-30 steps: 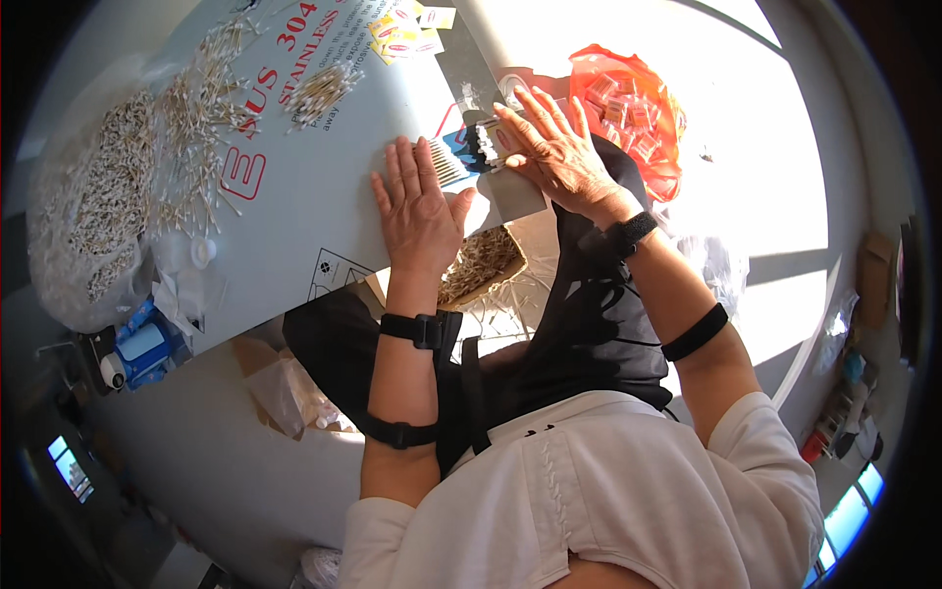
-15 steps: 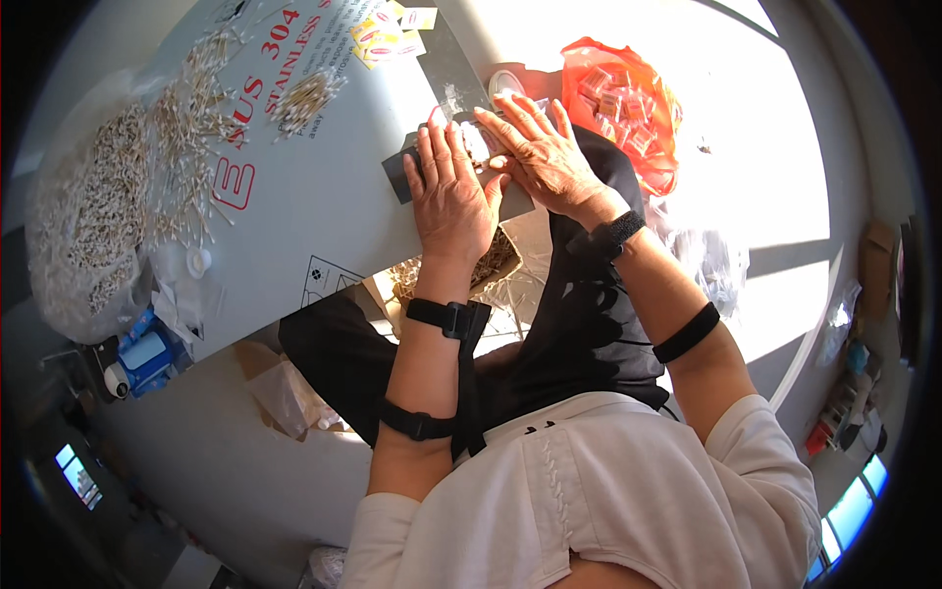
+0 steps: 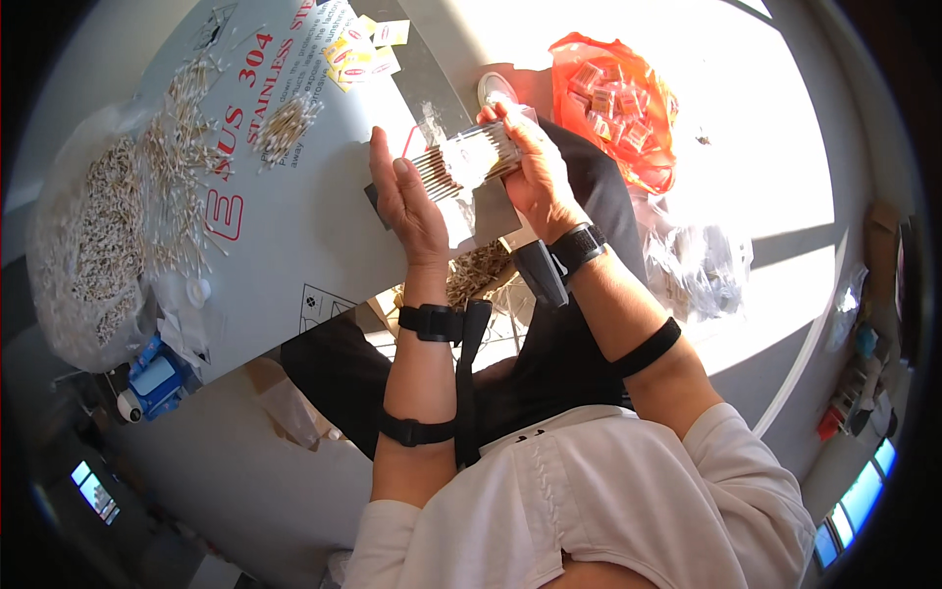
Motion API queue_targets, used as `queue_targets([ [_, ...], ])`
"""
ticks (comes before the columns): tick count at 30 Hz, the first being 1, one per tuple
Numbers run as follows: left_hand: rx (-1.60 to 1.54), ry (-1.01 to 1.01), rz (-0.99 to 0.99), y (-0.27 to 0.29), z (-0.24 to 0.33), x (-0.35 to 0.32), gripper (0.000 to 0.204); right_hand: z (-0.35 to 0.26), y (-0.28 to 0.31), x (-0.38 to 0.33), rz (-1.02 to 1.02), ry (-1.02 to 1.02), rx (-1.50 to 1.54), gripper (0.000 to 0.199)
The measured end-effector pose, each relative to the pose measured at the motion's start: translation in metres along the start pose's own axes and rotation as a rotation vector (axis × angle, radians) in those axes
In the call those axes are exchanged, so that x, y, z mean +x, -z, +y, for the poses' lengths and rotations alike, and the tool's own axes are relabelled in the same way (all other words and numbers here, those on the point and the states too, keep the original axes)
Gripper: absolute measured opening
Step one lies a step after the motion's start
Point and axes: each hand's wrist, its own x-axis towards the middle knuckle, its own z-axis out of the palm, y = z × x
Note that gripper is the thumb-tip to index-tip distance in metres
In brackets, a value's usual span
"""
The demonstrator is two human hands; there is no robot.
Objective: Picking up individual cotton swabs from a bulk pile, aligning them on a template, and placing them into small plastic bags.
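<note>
In your right hand (image 3: 535, 172) you hold a small clear plastic packet (image 3: 471, 157) of thin sticks, its open end against your left hand (image 3: 407, 201). Beyond it an orange plastic bag (image 3: 613, 108) holds small clear packets, and yellow-and-red labels (image 3: 358, 54) lie scattered on the grey sheet with red lettering (image 3: 265, 196). A large clear bag (image 3: 83, 245) of pale sticks sits at your far left, a blue-and-white box (image 3: 157, 373) just below it.
</note>
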Motion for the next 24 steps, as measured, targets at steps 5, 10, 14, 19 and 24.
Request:
queue_targets([
  [5,-0.167,0.087,0.07,-0.016,0.008,-0.003,0.062,0.003,-0.004,-0.002,-0.004,0.063,-0.075,0.027],
  [10,-0.38,0.17,0.04,-0.034,0.015,-0.004,0.063,0.002,-0.004,-0.004,0.009,0.057,-0.133,0.023],
  [14,-0.387,0.157,0.007,-0.046,0.013,-0.002,0.071,0.004,-0.006,-0.004,-0.001,0.081,-0.147,0.022],
  [19,-0.602,0.164,0.052,-0.042,0.009,0.0,0.066,0.003,-0.004,-0.002,0.001,0.107,-0.163,0.022],
  [24,-0.389,0.08,0.21,0.005,-0.006,0.003,0.032,-0.013,0.008,-0.001,0.072,0.163,-0.101,0.033],
])
